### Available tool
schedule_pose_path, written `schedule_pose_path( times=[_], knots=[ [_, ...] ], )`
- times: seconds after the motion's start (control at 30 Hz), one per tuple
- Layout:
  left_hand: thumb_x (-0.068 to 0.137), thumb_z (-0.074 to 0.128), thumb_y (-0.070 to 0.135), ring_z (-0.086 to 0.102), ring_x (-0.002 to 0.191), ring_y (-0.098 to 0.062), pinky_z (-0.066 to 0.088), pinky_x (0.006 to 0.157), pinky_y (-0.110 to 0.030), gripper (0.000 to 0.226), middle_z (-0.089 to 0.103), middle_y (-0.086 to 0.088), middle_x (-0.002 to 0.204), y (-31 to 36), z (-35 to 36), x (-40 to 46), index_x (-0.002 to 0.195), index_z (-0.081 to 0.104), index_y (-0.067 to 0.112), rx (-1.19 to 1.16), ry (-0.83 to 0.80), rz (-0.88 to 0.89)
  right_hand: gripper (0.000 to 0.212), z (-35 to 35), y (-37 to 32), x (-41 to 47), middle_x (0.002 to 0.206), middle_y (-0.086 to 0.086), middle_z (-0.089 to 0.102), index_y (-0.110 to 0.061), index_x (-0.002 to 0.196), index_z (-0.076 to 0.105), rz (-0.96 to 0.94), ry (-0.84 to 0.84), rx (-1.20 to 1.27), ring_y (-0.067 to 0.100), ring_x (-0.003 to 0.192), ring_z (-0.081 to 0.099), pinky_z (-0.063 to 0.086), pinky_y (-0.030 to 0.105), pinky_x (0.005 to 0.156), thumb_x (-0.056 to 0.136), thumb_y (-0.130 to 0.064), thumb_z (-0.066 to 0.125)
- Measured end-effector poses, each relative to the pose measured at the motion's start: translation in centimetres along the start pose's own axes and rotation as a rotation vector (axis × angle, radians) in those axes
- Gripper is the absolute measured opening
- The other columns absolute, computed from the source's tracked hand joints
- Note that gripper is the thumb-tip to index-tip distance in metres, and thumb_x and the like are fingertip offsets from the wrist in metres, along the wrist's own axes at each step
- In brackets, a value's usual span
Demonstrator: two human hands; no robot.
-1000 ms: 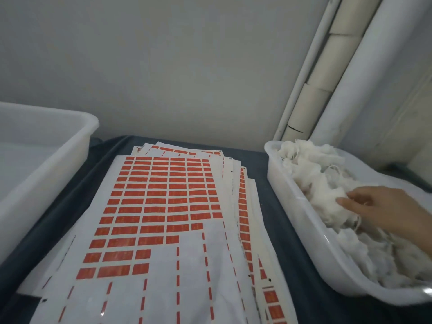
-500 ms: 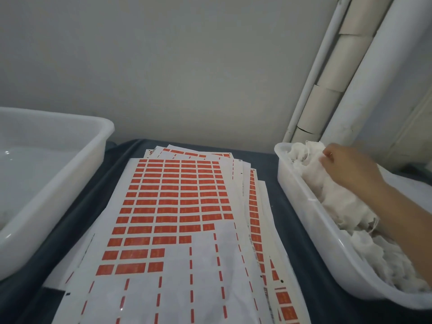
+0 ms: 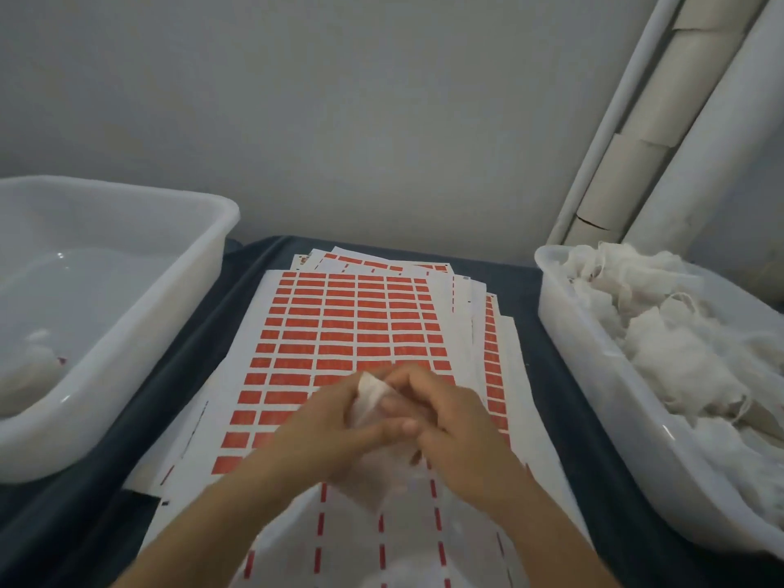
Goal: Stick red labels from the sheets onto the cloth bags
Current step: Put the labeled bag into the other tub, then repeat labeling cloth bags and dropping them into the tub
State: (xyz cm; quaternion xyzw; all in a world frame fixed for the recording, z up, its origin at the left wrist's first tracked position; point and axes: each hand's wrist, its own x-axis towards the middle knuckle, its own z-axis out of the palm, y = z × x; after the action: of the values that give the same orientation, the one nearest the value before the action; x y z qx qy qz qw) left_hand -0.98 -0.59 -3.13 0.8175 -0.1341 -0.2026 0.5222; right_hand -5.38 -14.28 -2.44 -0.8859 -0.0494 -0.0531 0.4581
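Observation:
A stack of white sheets with rows of red labels (image 3: 352, 324) lies on the dark cloth in the middle. Over its lower half, my left hand (image 3: 326, 426) and my right hand (image 3: 445, 422) meet and both hold one small white cloth bag (image 3: 371, 396), fingers curled round it. Part of the bag hangs below my hands and looks blurred. A white tub at the right (image 3: 594, 375) is heaped with more white cloth bags (image 3: 662, 333).
A second white tub (image 3: 140, 316) stands at the left with a few white bags in its near corner (image 3: 34, 367). A grey wall rises behind, and white pipes with cardboard tubes (image 3: 636, 163) lean in the right corner. Dark cloth (image 3: 547, 396) covers the table.
My right hand left the right tub with a cloth bag and came to the middle over the sheets. My left hand came into view and took hold of the same bag.

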Motion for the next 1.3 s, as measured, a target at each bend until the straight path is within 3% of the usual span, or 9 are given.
schedule_pose_path(
  times=[0.13, 0.27, 0.47, 0.6, 0.77, 0.93, 1.1, 1.2, 1.3],
  knots=[
    [0.057, 0.064, 0.057, 0.063, 0.058, -0.003, 0.042, 0.047, -0.01, 0.037, 0.065, 0.016, 0.06, -1.6, 1.0, 1.1, 0.075, 0.062, 0.025, -0.123, 0.061, -0.072, 0.003, 0.8, 2.5, 0.6, 0.078, -0.038, 0.06, -0.035, 0.083, 0.058, 0.114, 0.175, 0.221, -0.016, 0.079, 0.058, 0.044, 0.003, 0.053, 0.084, -0.034, 0.061],
    [0.08, 0.061, 0.044, 0.065, 0.065, -0.005, 0.044, 0.046, -0.011, 0.02, 0.067, 0.014, 0.067, -2.6, 1.1, 1.5, 0.081, 0.065, 0.025, -0.248, 0.185, -0.077, 0.014, -0.5, 3.8, 0.4, 0.075, -0.037, 0.062, -0.035, 0.079, 0.062, 0.195, 0.208, 0.257, -0.013, 0.073, 0.06, 0.042, 0.0, 0.053, 0.071, -0.046, 0.062],
    [0.07, 0.057, 0.055, 0.061, 0.084, -0.014, 0.047, 0.066, -0.024, 0.035, 0.064, 0.011, 0.091, -2.1, 1.0, 1.4, 0.093, 0.059, 0.029, -0.281, 0.233, -0.102, 0.012, -0.8, 4.3, 0.4, 0.072, -0.043, 0.059, -0.037, 0.073, 0.06, 0.174, 0.171, 0.131, -0.021, 0.081, 0.054, 0.035, -0.007, 0.059, 0.081, -0.03, 0.065],
    [0.049, 0.058, 0.063, 0.064, 0.071, -0.005, 0.045, 0.054, -0.013, 0.046, 0.067, 0.015, 0.071, -1.9, 0.9, 1.1, 0.081, 0.065, 0.03, -0.188, 0.131, 0.001, 0.01, -0.5, 3.7, 0.4, 0.08, -0.032, 0.062, -0.034, 0.077, 0.058, 0.14, 0.144, 0.119, -0.011, 0.083, 0.057, 0.041, -0.002, 0.065, 0.075, -0.044, 0.055],
    [0.051, 0.061, 0.062, 0.061, 0.077, 0.002, 0.043, 0.061, -0.016, 0.042, 0.068, 0.016, 0.077, -2.5, 0.5, 1.4, 0.077, 0.068, 0.03, -0.269, 0.153, 0.115, 0.016, -1.6, 3.0, -0.3, 0.071, 0.002, 0.064, -0.028, 0.075, 0.069, 0.239, 0.041, 0.661, 0.01, 0.057, 0.057, 0.051, 0.015, 0.067, 0.077, -0.036, 0.055],
    [0.054, 0.059, 0.061, 0.058, 0.085, 0.004, 0.043, 0.055, -0.005, 0.036, 0.065, 0.023, 0.083, -2.1, 0.9, 1.5, 0.077, 0.067, 0.035, -0.273, 0.184, 0.186, 0.021, -1.2, 2.8, 0.0, 0.058, 0.002, 0.055, -0.022, 0.063, 0.068, 0.191, 0.127, 1.064, 0.012, 0.049, 0.049, 0.048, 0.016, 0.055, 0.078, -0.022, 0.052],
    [0.079, 0.053, 0.063, 0.059, 0.073, 0.001, 0.045, 0.056, -0.009, 0.039, 0.063, 0.015, 0.074, -3.3, 1.0, 1.0, 0.068, 0.063, 0.027, -0.21, 0.39, 0.247, 0.017, -0.9, 2.2, 0.1, 0.061, -0.003, 0.064, -0.027, 0.066, 0.072, 0.152, 0.157, 0.837, 0.012, 0.049, 0.055, 0.049, 0.016, 0.053, 0.071, -0.031, 0.057],
    [0.07, 0.033, 0.069, 0.055, 0.045, -0.004, 0.044, 0.049, -0.012, 0.056, 0.061, 0.005, 0.051, -2.4, 1.6, 0.1, 0.057, 0.07, 0.03, -0.329, 0.037, 0.055, 0.014, -0.7, 2.0, -0.4, 0.059, -0.003, 0.063, -0.032, 0.074, 0.073, 0.097, 0.059, 0.679, 0.009, 0.043, 0.051, 0.045, 0.016, 0.044, 0.071, -0.036, 0.06],
    [0.075, 0.031, 0.068, 0.061, 0.053, -0.006, 0.044, 0.048, -0.016, 0.052, 0.07, 0.005, 0.066, -2.0, 1.5, 0.7, 0.076, 0.074, 0.039, -0.535, -0.046, -0.117, 0.008, -0.2, 1.8, -0.8, 0.058, -0.006, 0.064, -0.038, 0.075, 0.071, 0.016, -0.204, 0.524, 0.005, 0.042, 0.053, 0.045, 0.015, 0.043, 0.076, -0.034, 0.064]
  ],
)
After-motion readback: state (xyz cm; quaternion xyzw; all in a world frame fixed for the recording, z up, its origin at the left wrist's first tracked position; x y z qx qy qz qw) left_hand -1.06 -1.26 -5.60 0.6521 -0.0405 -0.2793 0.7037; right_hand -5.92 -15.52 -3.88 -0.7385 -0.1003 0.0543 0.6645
